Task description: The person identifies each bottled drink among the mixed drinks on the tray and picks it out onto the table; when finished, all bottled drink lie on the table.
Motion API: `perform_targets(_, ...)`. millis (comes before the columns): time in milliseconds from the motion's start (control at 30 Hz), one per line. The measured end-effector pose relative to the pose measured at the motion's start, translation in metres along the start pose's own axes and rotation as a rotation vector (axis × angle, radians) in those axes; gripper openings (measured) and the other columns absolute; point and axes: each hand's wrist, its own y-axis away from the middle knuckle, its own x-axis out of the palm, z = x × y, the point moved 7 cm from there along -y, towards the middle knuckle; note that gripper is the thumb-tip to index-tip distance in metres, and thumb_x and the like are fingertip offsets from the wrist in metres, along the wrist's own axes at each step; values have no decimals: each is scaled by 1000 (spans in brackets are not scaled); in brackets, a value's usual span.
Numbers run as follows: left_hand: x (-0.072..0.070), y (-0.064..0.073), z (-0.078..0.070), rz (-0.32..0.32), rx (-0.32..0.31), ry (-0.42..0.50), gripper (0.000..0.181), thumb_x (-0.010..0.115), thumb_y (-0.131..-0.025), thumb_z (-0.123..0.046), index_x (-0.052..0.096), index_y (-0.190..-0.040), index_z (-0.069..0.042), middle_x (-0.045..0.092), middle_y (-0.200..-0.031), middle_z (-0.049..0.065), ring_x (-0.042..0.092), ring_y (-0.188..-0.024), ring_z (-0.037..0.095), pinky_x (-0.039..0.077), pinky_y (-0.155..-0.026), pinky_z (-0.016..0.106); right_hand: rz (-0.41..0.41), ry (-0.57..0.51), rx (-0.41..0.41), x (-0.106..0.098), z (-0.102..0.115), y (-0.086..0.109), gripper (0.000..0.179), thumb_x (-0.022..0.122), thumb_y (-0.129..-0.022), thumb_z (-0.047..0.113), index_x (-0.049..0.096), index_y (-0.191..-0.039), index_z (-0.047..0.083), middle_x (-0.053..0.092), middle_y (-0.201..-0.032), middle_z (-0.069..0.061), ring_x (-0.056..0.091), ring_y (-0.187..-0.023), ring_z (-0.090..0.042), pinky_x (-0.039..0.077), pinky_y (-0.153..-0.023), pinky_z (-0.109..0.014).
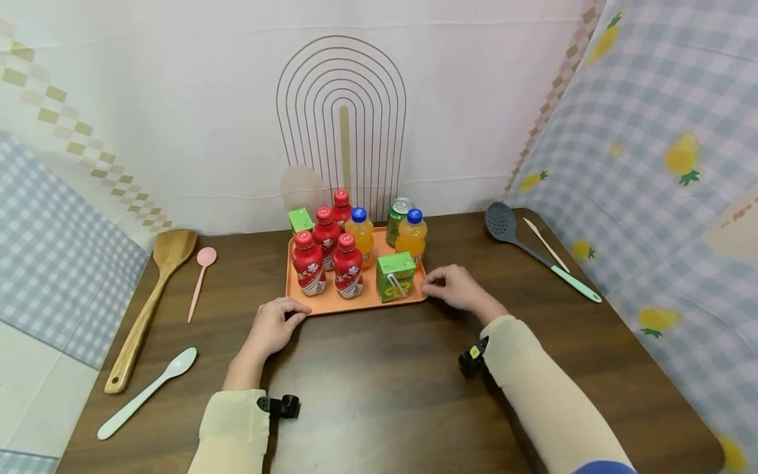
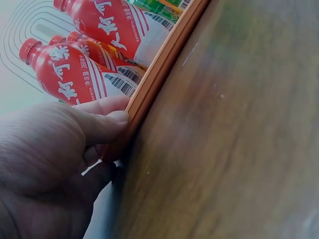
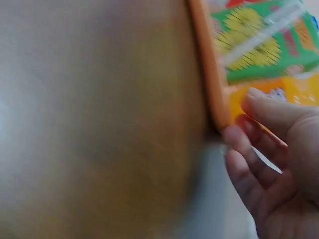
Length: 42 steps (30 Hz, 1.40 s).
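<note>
An orange tray (image 1: 331,303) stands at the back of the table, carrying several red bottles (image 1: 309,264), two orange-drink bottles with blue caps (image 1: 411,236), a green can (image 1: 398,220) and two green juice cartons (image 1: 395,276). My left hand (image 1: 277,327) pinches its front left corner, thumb on the rim and fingers underneath in the left wrist view. At the front right corner, my right hand (image 1: 454,287) holds the edge between thumb and curled fingers. The front carton has a white straw on its side. The other carton is partly hidden behind the bottles.
Left of the tray lie a wooden spatula (image 1: 148,309), a pink spoon (image 1: 202,276) and a pale spoon (image 1: 151,390). On the right are a slotted ladle with a mint handle (image 1: 535,250) and a slim pale knife (image 1: 546,244). Fabric walls (image 1: 225,118) border the table.
</note>
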Motion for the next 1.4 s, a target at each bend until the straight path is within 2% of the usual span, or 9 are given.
perform_targets(100,-1,-1,-1,7,-7,2,11,71,-86,-4,77,-89,-13,71,-92,-1,62,-100,25,46,-91,46,-144,8,12,-34,9,-10,18,68,-91,24,74,-103,11,71,-97,0,61,-86,-17,51,-77,-36)
perform_targets(200,-4,-1,-3,9,-12,3,12,70,-86,-3,77,-89,-12,71,-92,0,62,-101,26,46,-92,47,-291,3,-7,-66,29,-21,27,67,-92,30,71,-110,9,69,-103,-4,60,-89,-19,50,-77,-36)
perform_targets(300,-6,-2,-3,11,-12,-5,12,70,-86,-3,77,-90,-12,71,-93,1,62,-101,26,45,-93,48,-362,-19,-38,-84,53,-33,39,65,-92,37,66,-120,10,66,-111,-6,60,-93,-19,51,-80,-36)
perform_targets(467,-7,-3,-3,7,-4,-10,12,70,-86,-4,77,-90,-13,71,-92,0,62,-101,26,45,-92,47,-343,-100,-73,-82,76,-53,46,66,-91,35,59,-131,13,62,-123,-8,61,-103,-20,53,-86,-37)
perform_targets(600,-6,-3,-4,10,0,-1,11,70,-86,-4,76,-89,-13,71,-92,0,62,-100,26,45,-92,47,-306,-104,-75,-71,76,-61,41,66,-92,28,60,-130,13,62,-123,-7,62,-103,-20,53,-86,-35)
perform_targets(733,-5,-4,-4,16,-2,6,12,70,-86,-3,76,-89,-12,71,-92,0,62,-100,26,45,-92,47,-310,-89,-60,-68,69,-60,39,67,-91,25,62,-129,16,62,-124,-6,63,-103,-20,54,-85,-35)
perform_targets(1000,-6,-4,-4,19,-10,10,12,70,-86,-3,76,-89,-13,71,-92,0,62,-100,25,46,-91,47,-309,-88,-76,-66,67,-60,42,69,-89,23,61,-130,16,61,-127,-7,62,-107,-25,52,-89,-42)
perform_targets(1200,-3,-3,-2,23,-18,8,13,70,-86,-3,76,-88,-13,71,-91,-1,62,-99,24,46,-91,47,-321,-90,-73,-67,66,-56,39,69,-89,22,62,-128,17,63,-124,-6,62,-107,-25,52,-88,-40)
perform_targets(1400,-1,-2,-3,31,-18,12,13,69,-86,-2,76,-89,-13,71,-92,-1,61,-100,25,46,-91,47,-362,-106,-51,-70,55,-48,40,71,-88,24,63,-126,18,66,-120,-4,64,-103,-23,54,-84,-37)
